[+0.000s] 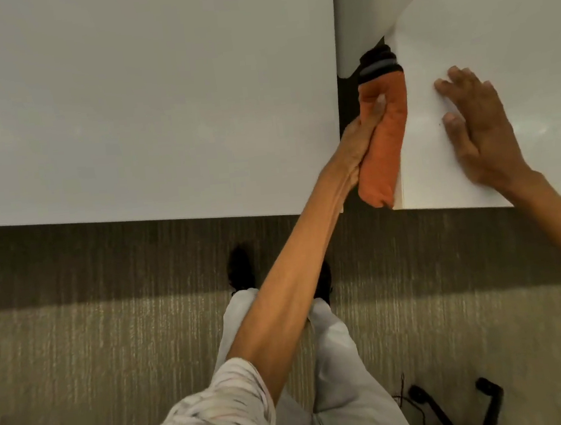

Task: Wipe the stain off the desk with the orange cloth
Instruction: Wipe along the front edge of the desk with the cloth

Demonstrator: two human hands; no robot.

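From the head camera, two white desk surfaces fill the upper part of the frame: a large desk [145, 105] at upper left and a second desk [502, 36] at upper right, with a dark gap between them. The orange cloth [385, 140], rolled or folded long with a dark striped end at its top, lies in the centre-right of the frame along the left edge of the right-hand desk, over that gap. The left hand [357, 150] is closed around the cloth's left side, thumb pressed into the fabric. The right hand [480, 131] rests open and flat on the right-hand desk, fingers spread, just beside the cloth but not touching it. A few tiny dark specks sit on the desk near the right fingers; whether they are the stain is too small to tell. Carpet, pale trousers and dark shoes fill the lower frame.

The step in hand looks like taking up the cloth. Next, it probably needs carrying onto the surface and rubbing over the mark under pressure.
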